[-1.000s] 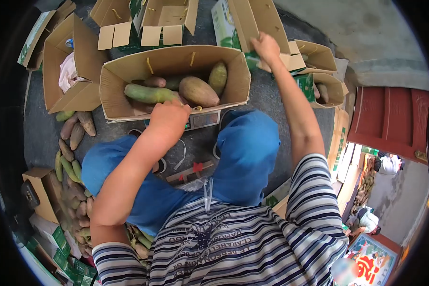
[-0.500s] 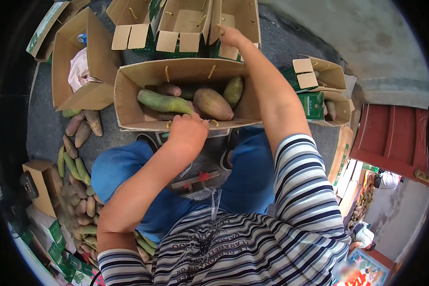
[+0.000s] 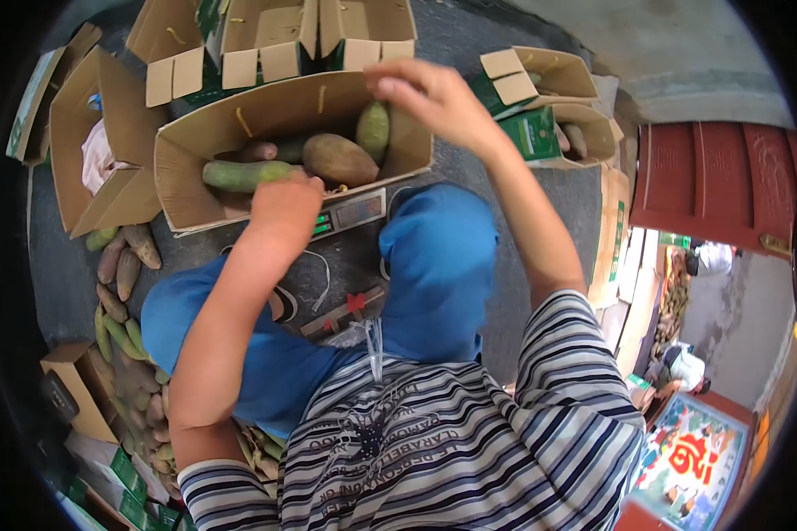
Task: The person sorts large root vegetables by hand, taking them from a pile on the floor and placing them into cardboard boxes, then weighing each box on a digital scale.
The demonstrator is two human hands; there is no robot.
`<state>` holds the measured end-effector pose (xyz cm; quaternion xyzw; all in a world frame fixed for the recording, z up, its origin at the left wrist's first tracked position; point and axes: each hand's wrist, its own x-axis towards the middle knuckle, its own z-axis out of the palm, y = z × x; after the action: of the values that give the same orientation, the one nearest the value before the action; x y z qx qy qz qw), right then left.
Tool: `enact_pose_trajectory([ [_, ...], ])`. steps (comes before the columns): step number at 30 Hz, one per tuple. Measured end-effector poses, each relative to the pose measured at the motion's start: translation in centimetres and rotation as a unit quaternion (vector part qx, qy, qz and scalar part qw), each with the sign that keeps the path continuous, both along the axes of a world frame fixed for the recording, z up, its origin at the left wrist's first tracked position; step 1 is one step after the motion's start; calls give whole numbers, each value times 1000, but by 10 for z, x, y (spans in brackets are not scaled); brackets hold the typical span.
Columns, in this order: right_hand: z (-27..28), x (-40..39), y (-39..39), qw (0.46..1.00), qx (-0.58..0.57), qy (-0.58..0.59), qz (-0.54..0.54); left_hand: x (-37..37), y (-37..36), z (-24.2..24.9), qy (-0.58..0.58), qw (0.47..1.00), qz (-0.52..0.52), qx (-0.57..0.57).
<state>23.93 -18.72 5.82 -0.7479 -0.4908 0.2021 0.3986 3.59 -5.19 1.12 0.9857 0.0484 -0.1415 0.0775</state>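
Observation:
In front of me an open cardboard box (image 3: 279,106) holds several large oblong vegetables. Among them are a long green one (image 3: 239,175), a thick brownish one (image 3: 341,161) and a green one (image 3: 374,133) at the right end. My left hand (image 3: 283,217) is curled over the near rim, with its fingertips close to the long green vegetable; they are partly hidden. Over the far right corner of the box reaches my right hand (image 3: 429,97), fingers stretched out and thumb apart, holding nothing. Beneath the near side, a scale (image 3: 354,212) shows lit green digits.
Open boxes (image 3: 270,26) stand behind, and another box (image 3: 119,168) with pink cloth is at left. More vegetables (image 3: 124,265) are piled on the left floor. Partly filled boxes (image 3: 584,133) sit at right. A red door (image 3: 717,181) and people (image 3: 682,367) are farther right.
My right hand has come back from the boxes behind to the far right corner of the box. My left hand stays at the near rim. The view has shifted, and the scale's display now shows.

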Motion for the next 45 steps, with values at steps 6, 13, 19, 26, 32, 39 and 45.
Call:
enact_pose_trajectory([
  [6, 13, -69, -77, 999, 3, 26, -48, 4, 8, -6, 14, 1000, -2, -26],
  [13, -3, -104, -86, 990, 41, -118, -63, 7, 16, -13, 22, 998, -24, -53],
  [19, -10, -107, -81, 983, 54, -136, -106, 5, 17, -15, 14, 999, -30, -39],
  [26, -15, -116, -77, 954, 148, -200, -170, 3, 18, -16, -2, 998, -38, -44],
  [32, -19, -123, -73, 913, 232, -233, -243, 3, 18, -19, 9, 999, -37, -35],
  [39, -43, -127, -105, 901, 175, -17, -396, 3, 18, -17, -9, 999, -44, -24],
  [45, -84, -120, -170, 924, -11, 17, -383, 7, 17, -18, 6, 999, -47, 1],
])
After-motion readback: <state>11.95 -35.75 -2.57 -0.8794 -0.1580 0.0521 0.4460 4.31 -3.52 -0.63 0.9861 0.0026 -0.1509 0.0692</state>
